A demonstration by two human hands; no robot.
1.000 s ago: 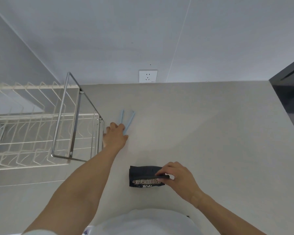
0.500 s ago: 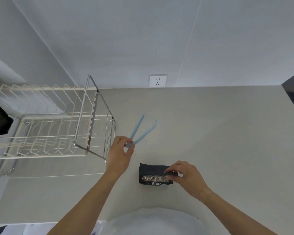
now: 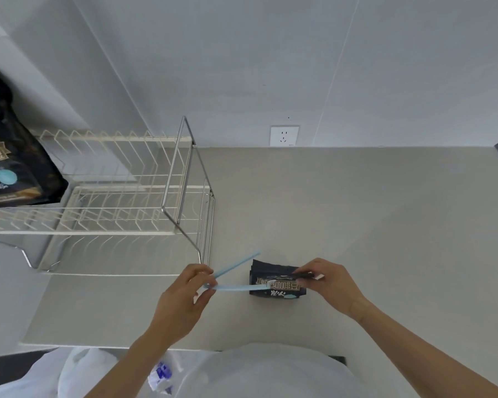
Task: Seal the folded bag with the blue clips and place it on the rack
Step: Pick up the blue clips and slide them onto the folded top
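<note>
- Left hand (image 3: 184,294) pinched shut on the hinge end of the open blue clip (image 3: 236,287); one arm angled up toward the rack (image 3: 104,208), the other lying level with its tip at the bag's left edge.
- Right hand (image 3: 328,282) closed on the fold of the bag (image 3: 276,282), pressing it flat on the desk (image 3: 357,225), just beside the rack's near corner.
- Could miss the fold: lower arm looks set low across the printed face, so closing here might clamp the body, not the folded top.
- Could spring open: fold held by the right fingers (image 3: 305,278) alone, and lifting them to clear the clip's path might let it unroll.
- Could snag: right fingers sit where the clip would travel, so a pinch or a half-closed latch seems likely unless shifted.
- Could skid: small bag, little weight by the look of it, and a sideways push from the clip may slide it.
- Hidden: clip's hinge inside the left hand; fold line under the right fingers; whether the lower arm passes over or under the bag, impossible to tell.
- Only one clip in sight; a second, if any, not visible.
- Another dark bag (image 3: 15,156) at the rack's far left, cut off by the frame edge.
</note>
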